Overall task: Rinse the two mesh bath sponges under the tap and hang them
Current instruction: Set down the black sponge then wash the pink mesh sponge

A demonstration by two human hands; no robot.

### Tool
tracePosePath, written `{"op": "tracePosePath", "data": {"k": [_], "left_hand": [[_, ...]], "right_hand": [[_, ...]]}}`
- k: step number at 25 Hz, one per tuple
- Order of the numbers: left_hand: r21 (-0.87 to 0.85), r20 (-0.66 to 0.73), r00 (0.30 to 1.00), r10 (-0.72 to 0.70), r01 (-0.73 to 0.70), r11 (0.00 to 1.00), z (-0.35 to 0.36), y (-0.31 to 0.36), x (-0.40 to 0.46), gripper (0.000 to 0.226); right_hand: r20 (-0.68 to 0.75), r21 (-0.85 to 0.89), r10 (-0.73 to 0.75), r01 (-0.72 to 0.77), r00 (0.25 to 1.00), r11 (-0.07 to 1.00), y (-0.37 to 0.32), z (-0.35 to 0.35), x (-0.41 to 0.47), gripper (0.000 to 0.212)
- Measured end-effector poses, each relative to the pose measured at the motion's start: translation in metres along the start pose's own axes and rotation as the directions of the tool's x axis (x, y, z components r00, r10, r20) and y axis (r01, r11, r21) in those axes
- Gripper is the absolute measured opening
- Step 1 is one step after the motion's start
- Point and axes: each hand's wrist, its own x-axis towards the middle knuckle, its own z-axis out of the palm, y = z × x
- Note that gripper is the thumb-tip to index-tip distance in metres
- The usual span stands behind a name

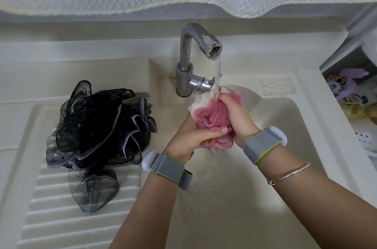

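Squeezing pink sponge [211,118] over sink [285,126], each hand clamped (black sponge [98,124] aside)

Left hand [190,136] and right hand [237,114], fingers curled, grip closed together.

Bare forearms, no sleeves, grey wristband [170,171] with lime-green edging and white module behind left hand, matching band [263,144] on right wrist, thin silver bangle [289,173] on right forearm

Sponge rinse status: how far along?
Done: nothing hung yet. In hand: left hand and right hand squeeze the pink sponge under the running tap. Left: the black sponge lies on the ribbed drainboard, apparently unrinsed; then hang both.
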Motion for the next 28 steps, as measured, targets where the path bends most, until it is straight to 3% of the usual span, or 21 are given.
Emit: {"op": "tracePosePath", "data": {"k": [3, 7, 9, 10, 12, 15, 18, 21, 24, 26, 28], "left_hand": [[0.051, -0.076, 0.996, 0.051, -0.047, 0.998, -0.001, 0.002, -0.002, 0.036], [0.159, -0.180, 0.983, -0.025, 0.055, 0.986, 0.003, 0.003, -0.002, 0.033], [0.329, -0.207, 0.977, -0.055, 0.123, 0.936, 0.009, 0.003, 0.001, 0.015], [0.451, -0.216, 0.974, -0.069, 0.162, 0.878, 0.014, 0.005, 0.002, 0.019], [0.522, -0.259, 0.964, -0.055, 0.188, 0.832, 0.019, 0.006, 0.003, 0.030], [0.356, -0.361, 0.930, -0.072, 0.209, 0.911, 0.018, 0.005, 0.003, 0.033], [0.272, -0.353, 0.929, -0.110, 0.215, 0.938, 0.019, 0.006, 0.000, 0.038], [0.380, -0.320, 0.942, -0.098, 0.223, 0.898, 0.023, 0.012, -0.002, 0.033], [0.405, -0.286, 0.953, -0.099, 0.214, 0.889, 0.025, 0.014, -0.004, 0.028], [0.406, -0.319, 0.946, -0.057, 0.191, 0.894, 0.024, 0.009, -0.004, 0.034], [0.354, -0.347, 0.936, 0.055, 0.076, 0.932, 0.020, 0.003, 0.000, 0.047]], "right_hand": [[0.126, -0.133, -0.080, 0.097, 0.989, 0.986, -0.006, -0.002, -0.004, 0.009], [0.315, -0.149, -0.013, 0.063, 0.949, 0.987, -0.011, -0.013, -0.006, 0.044], [0.384, -0.358, 0.025, 0.123, 0.923, 0.926, -0.008, -0.013, -0.012, 0.038], [0.380, -0.486, 0.009, 0.191, 0.925, 0.853, -0.005, -0.010, -0.014, 0.039], [0.256, -0.617, -0.062, 0.213, 0.965, 0.758, 0.005, -0.003, -0.014, 0.046], [0.059, -0.616, -0.117, 0.128, 0.991, 0.777, 0.012, 0.010, -0.013, 0.051], [0.017, -0.670, -0.161, 0.131, 0.987, 0.731, 0.012, 0.014, -0.011, 0.031], [-0.024, -0.614, -0.115, 0.076, 0.993, 0.785, 0.014, 0.013, -0.009, 0.022], [-0.074, -0.554, -0.027, -0.019, 0.997, 0.832, 0.018, 0.012, -0.007, 0.027], [-0.085, -0.459, 0.018, -0.055, 0.996, 0.887, 0.018, 0.010, -0.006, 0.029], [-0.151, -0.304, 0.040, -0.085, 0.988, 0.949, 0.012, 0.007, -0.001, 0.028]]}}
